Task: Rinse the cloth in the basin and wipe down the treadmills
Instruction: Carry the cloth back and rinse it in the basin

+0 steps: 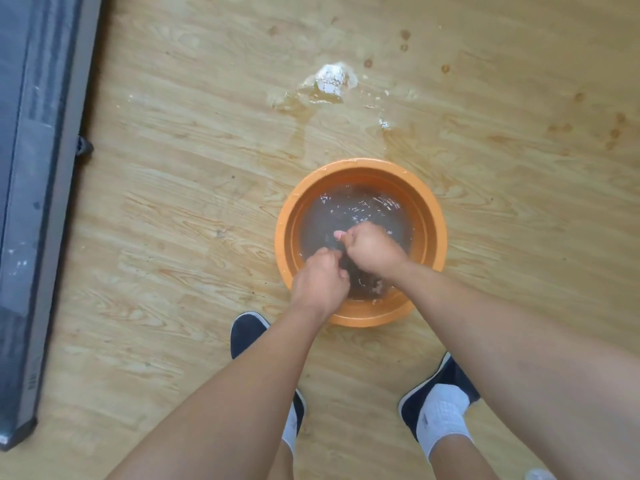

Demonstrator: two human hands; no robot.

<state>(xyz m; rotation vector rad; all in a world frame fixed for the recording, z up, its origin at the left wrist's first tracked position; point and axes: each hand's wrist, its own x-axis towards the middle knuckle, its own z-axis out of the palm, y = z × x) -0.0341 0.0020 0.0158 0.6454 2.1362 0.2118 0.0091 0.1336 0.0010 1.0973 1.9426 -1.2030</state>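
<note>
Cloth: dark cloth (349, 266), mostly under water in the basin, bunched between the 2 hands; we see only a narrow strip of it.
Handling (our estimate): soft, limp, heavy with water and probably slippery. We would take it at the 2 ends of the bunch, so that it can be twisted.
Left hand: left hand (320, 280) over the near rim, fingers curled tight round the near end of the cloth.
Right hand: right hand (372, 249) just beyond the left, fist closed on the far end, thumb tip showing.
Water: water (356, 207) is murky grey and rippled, with bright glints.
Basin: round orange plastic basin (283, 237), smooth, with a stepped inner wall; stands on the floor.
Floor: glossy wood-grain floor (173, 237); a puddle (329, 84) lies beyond the basin, and we judge it slick underfoot.
Shoes: 2 dark shoes (247, 332) with white socks, near side of the basin.
Treadmill: dark grey treadmill (34, 168) edge along the left, well apart from the basin; wiping not yet begun.
</note>
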